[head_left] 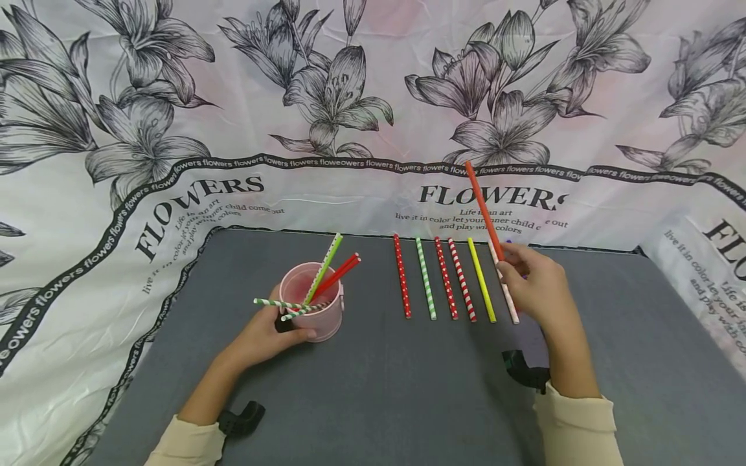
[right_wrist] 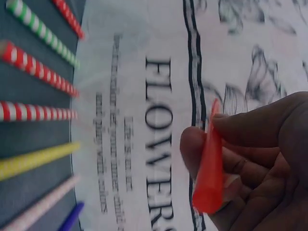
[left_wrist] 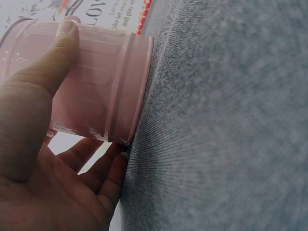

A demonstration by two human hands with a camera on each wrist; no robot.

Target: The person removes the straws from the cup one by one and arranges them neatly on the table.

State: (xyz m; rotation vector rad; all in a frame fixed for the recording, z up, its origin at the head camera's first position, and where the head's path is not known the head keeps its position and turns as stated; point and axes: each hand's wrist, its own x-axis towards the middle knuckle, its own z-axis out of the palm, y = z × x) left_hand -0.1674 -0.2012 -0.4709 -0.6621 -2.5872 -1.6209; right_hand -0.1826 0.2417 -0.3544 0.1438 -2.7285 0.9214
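My left hand (head_left: 262,340) grips a small pink bucket (head_left: 327,323) standing on the table, its thumb along the near side and its fingers around the far side. From the bucket lean a light green straw (head_left: 326,262), red straws (head_left: 339,274) and green-striped white straws (head_left: 271,302). Between thumb and fingertips, my right hand (head_left: 542,288) pinches a plain orange-red straw (head_left: 482,206), raised above the table with its far end tilted up. Under this hand lie a pale pink straw (head_left: 509,301) and a purple straw (right_wrist: 72,219), which the hand mostly hides in the head view.
Left of my right hand, a row of straws lies on the grey table (head_left: 379,388): red dotted (head_left: 402,278), green striped (head_left: 426,278), another red dotted (head_left: 445,278), red striped (head_left: 462,278) and yellow (head_left: 482,280). A flower-printed cloth (head_left: 361,194) borders the table's far edge.
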